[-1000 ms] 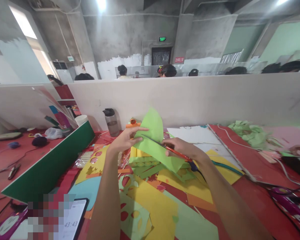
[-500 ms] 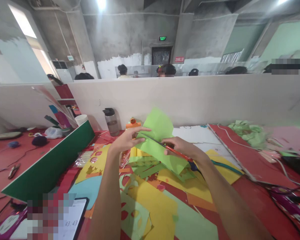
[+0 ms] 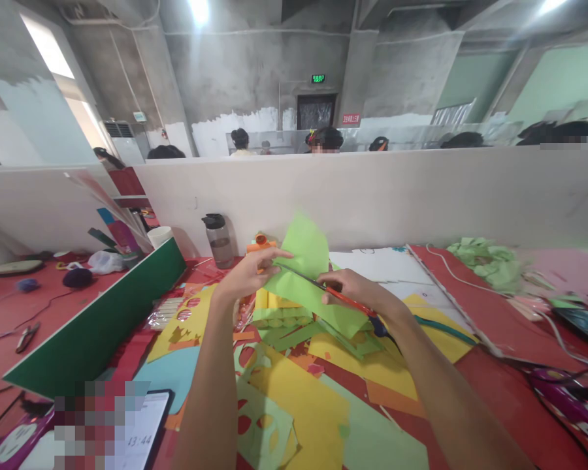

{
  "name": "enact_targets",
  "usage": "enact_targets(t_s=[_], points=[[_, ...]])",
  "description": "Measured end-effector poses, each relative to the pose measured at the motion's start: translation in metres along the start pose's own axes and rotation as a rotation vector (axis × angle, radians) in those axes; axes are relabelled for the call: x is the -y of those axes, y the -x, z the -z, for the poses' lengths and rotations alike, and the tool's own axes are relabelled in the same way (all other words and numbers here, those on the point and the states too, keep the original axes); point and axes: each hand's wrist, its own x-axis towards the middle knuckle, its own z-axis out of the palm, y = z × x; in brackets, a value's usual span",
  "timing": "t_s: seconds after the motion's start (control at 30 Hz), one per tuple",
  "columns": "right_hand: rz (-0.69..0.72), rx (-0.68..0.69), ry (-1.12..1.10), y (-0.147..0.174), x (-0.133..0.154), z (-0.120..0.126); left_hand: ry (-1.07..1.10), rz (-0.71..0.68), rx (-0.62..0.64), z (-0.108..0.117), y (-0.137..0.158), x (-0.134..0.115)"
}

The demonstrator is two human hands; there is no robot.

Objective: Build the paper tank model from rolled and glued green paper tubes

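My left hand (image 3: 249, 277) pinches the left edge of a bright green paper sheet (image 3: 304, 243), held up above the table. My right hand (image 3: 355, 287) grips red-handled scissors (image 3: 345, 299). Their dark blades lie across the sheet and point toward my left fingers. Part of the paper stands up behind the blades, and another part slopes down in front of them. Under the sheet sit yellow rolled pieces (image 3: 279, 300) and a green scalloped strip (image 3: 281, 318). An orange rolled piece (image 3: 261, 243) stands just behind my left hand.
Yellow paper (image 3: 298, 398) and pale green paper (image 3: 377, 418) cover the front among scraps. A green board (image 3: 102, 320) stands at left, with a phone (image 3: 144, 424) before it. A water bottle (image 3: 219, 241) stands by the white partition (image 3: 372, 196). Crumpled green paper (image 3: 485, 261) lies at right.
The upright part of the green sheet has narrowed and shifted slightly left, and a gap shows at its right side near the blades. Both hands stay nearly in place.
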Motion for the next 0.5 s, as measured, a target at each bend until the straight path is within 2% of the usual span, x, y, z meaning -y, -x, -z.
enact_targets(t_s=[0.17,0.5], points=[[0.031,0.025,-0.003,0.0008,0.0006,-0.0003,0.025,0.044,0.019,0.0025,0.0018,-0.0009],[0.054,0.023,0.078,0.0024,0.0035,-0.0034,0.047,0.008,0.090,-0.0015,-0.0023,-0.0038]])
